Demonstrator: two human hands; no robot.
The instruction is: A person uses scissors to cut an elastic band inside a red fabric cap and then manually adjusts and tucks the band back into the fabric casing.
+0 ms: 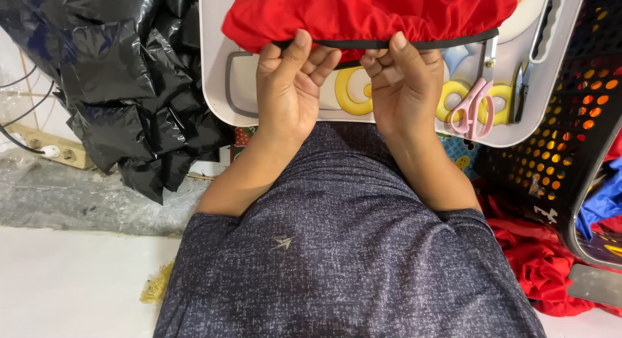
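While both thumbs press the black elastic edge [389,44] of the red cloth [363,11] at twelve o'clock, my left hand [288,92] and right hand [402,85] pinch it taut, seemingly to keep the hem straight. It lies on a white lap tray [214,85]; pink scissors [476,105] wait at two o'clock, within reach. Black plastic bags [129,72] sit at ten, a black perforated basket [570,118] at three.

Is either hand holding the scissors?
No. Both the left hand and right hand grip the red cloth; the scissors lie untouched.
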